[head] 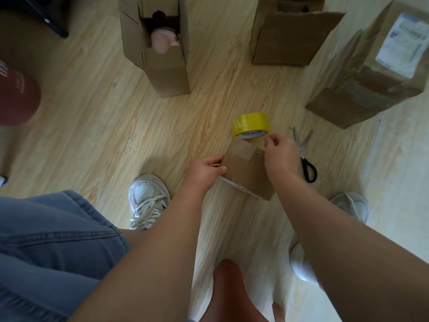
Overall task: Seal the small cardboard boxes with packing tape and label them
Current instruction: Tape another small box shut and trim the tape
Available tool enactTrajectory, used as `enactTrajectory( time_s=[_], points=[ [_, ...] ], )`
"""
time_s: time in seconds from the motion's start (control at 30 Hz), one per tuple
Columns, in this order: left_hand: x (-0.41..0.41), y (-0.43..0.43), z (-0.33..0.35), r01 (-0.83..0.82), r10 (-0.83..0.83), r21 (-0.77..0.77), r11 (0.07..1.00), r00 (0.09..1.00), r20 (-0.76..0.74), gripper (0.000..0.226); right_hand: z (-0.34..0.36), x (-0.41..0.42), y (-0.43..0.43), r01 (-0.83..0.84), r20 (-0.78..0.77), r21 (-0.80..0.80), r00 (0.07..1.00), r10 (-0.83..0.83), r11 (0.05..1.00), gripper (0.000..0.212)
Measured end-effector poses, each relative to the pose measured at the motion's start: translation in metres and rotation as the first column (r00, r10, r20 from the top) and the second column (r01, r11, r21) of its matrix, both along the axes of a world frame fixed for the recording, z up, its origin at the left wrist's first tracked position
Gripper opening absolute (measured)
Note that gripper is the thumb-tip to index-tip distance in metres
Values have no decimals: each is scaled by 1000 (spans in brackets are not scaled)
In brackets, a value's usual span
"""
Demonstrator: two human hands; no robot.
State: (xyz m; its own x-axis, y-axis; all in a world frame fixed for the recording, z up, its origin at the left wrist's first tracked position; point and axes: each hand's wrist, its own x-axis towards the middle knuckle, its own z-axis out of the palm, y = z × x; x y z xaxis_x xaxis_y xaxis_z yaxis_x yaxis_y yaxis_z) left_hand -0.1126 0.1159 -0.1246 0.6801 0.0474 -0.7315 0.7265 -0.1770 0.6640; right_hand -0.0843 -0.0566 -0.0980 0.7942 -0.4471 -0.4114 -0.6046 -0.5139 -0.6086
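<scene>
A small brown cardboard box (246,168) stands on the wooden floor between my hands. My left hand (206,170) grips its left edge, thumb on top. My right hand (282,153) holds the box's right side, with finger and thumb pinched together near the top corner; what they pinch is too small to tell. A roll of yellow packing tape (251,124) lies on the floor just behind the box. Black-handled scissors (304,154) lie to the right of my right hand.
Two open cardboard boxes stand at the back, one (160,47) with something pink inside and another (287,33). A taped, labelled box (371,66) stands at the right. My white shoes (147,198) flank the work area. A dark red round object (16,98) sits at far left.
</scene>
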Motion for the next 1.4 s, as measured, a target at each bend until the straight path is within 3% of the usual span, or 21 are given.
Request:
enactTrajectory(
  time_s=[0.1, 0.2, 0.43, 0.57, 0.8, 1.03, 1.17, 1.33, 1.4],
  points=[
    [-1, -2, 2, -7, 7, 6, 1000, 1000, 7, 40, -4, -2, -20, -33, -117, -105, 993, 21, 994, 27],
    [-3, -3, 5, -6, 6, 8, 1000, 1000, 14, 40, -7, -4, -30, -88, -244, -99, 968, 61, 991, 24],
    [-8, -6, 9, -36, 37, -8, 999, 999, 23, 41, -4, -28, -31, 93, -149, 132, 986, -73, 987, 30],
    [-11, -6, 6, -53, 54, -18, 998, 998, 42, 41, -13, -53, -23, 329, -80, 385, 943, -323, 862, 44],
    [-15, -8, 2, -45, 44, 13, 999, 998, 47, 42, -23, -61, -19, 355, -63, 408, 930, -362, 841, 56],
    [-6, -8, 9, -74, 70, -42, 996, 993, -91, 40, -12, -49, -40, 436, -284, 491, 899, -334, 755, 38],
    [-8, -7, 20, -128, 115, -109, 986, 986, -119, 38, -3, -54, -54, 462, -315, 540, 886, -340, 704, 31],
    [0, -19, 52, -107, 96, -199, 974, 993, -62, 11, 8, -64, -65, 494, -308, 588, 869, -387, 641, 48],
    [2, -25, 61, -128, 127, -189, 974, 992, -18, 19, 15, -60, -64, 459, -285, 640, 886, -365, 615, 44]
  ],
)
